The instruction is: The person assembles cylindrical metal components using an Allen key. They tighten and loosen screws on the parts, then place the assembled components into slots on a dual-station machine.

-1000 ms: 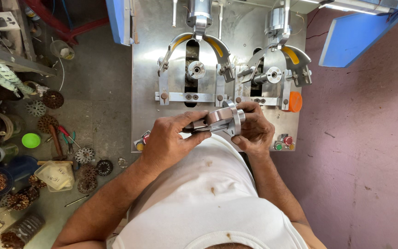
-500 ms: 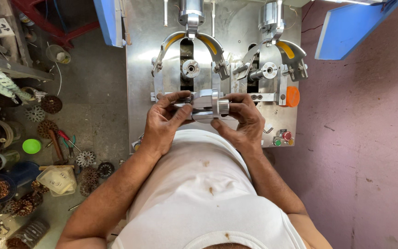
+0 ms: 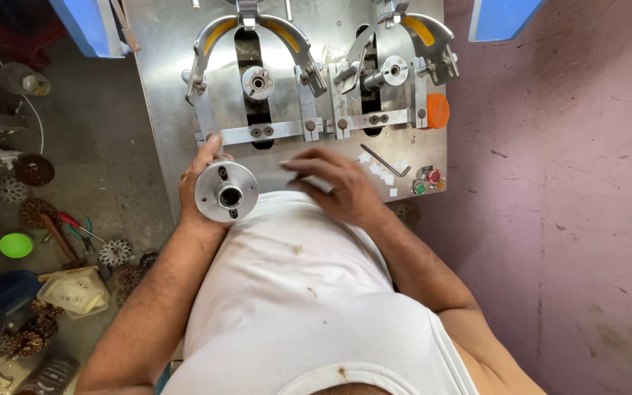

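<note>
Head view, looking down over the person's white vest. The left hand [image 3: 200, 189] is raised at the near left corner of the steel machine plate [image 3: 162, 88], fingers wrapped around the back of a round metal flange [image 3: 226, 192] — a disc with a central bore and small holes, its flat face turned up toward the camera. The thumb lies along the disc's far rim, pointing toward the left clamp bar [image 3: 257, 132]. The right hand [image 3: 336, 184] rests palm down on the near edge of the plate, just right of the flange and not touching it; its fingers are spread and point left, slightly blurred (whether anything lies beneath them cannot be told). The two hands are apart, the flange held by the left alone.

On the plate beyond the right hand — an angled hex key [image 3: 387, 160], scraps of white paper [image 3: 376, 167], and a red button [image 3: 434, 175] with a green button [image 3: 419, 189] near the right edge. An orange cap [image 3: 437, 110] sits at the right edge.
</note>
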